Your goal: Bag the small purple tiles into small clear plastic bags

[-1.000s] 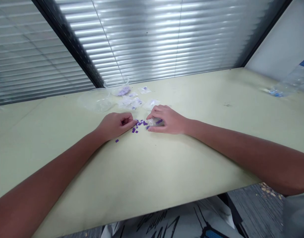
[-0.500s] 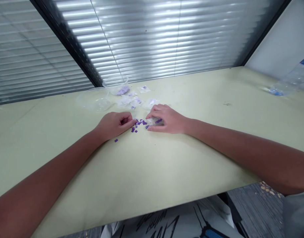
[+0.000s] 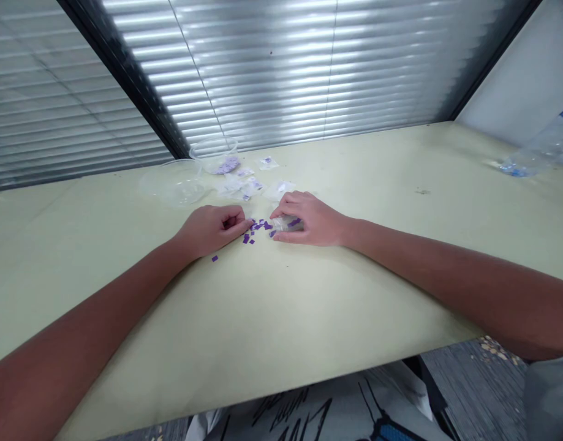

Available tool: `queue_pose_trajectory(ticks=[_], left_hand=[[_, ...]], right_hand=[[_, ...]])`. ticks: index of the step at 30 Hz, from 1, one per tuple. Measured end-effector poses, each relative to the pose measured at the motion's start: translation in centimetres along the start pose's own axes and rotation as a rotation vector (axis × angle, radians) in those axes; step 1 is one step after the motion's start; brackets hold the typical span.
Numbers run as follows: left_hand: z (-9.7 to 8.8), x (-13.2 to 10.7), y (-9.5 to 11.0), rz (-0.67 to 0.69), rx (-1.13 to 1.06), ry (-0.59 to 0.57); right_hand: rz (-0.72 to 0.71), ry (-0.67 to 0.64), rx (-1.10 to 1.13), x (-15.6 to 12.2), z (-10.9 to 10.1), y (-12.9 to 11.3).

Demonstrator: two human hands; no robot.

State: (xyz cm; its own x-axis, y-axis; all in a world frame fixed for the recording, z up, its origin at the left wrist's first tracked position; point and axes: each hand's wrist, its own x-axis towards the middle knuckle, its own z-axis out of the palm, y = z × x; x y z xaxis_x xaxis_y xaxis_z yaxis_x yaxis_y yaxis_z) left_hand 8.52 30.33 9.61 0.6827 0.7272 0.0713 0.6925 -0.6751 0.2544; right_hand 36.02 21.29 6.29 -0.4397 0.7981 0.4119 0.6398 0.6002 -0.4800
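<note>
My left hand [image 3: 212, 229] rests on the table with its fingers curled, thumb and forefinger pinched together at the edge of a scatter of small purple squares [image 3: 257, 226]. Whether a square is between those fingertips is too small to tell. One purple square [image 3: 215, 258] lies apart, below the left wrist. My right hand [image 3: 309, 219] is bent around a small clear plastic bag [image 3: 282, 224], thumb on the near side and fingers on the far side. Purple bits show at the bag, which the palm partly hides.
Behind the hands stand a clear bowl [image 3: 171, 184] and a clear container [image 3: 203, 150] holding a pile of purple pieces [image 3: 228, 165]. Several small clear bags [image 3: 239, 185] with purple bits lie beside them. A clear bottle [image 3: 538, 150] lies at the right. Window blinds [image 3: 272, 73] border the table.
Both hands keep nearly the same place and grip. The view has shifted very slightly; the purple squares look unmoved.
</note>
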Motion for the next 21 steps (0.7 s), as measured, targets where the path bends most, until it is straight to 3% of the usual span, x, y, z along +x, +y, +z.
queue_pose_trajectory(ticks=[21], left_hand=[[0.16,0.01,-0.16,0.013,-0.004,0.016]], right_hand=[[-0.003,0.0,0.004,0.04,-0.03,0.0]])
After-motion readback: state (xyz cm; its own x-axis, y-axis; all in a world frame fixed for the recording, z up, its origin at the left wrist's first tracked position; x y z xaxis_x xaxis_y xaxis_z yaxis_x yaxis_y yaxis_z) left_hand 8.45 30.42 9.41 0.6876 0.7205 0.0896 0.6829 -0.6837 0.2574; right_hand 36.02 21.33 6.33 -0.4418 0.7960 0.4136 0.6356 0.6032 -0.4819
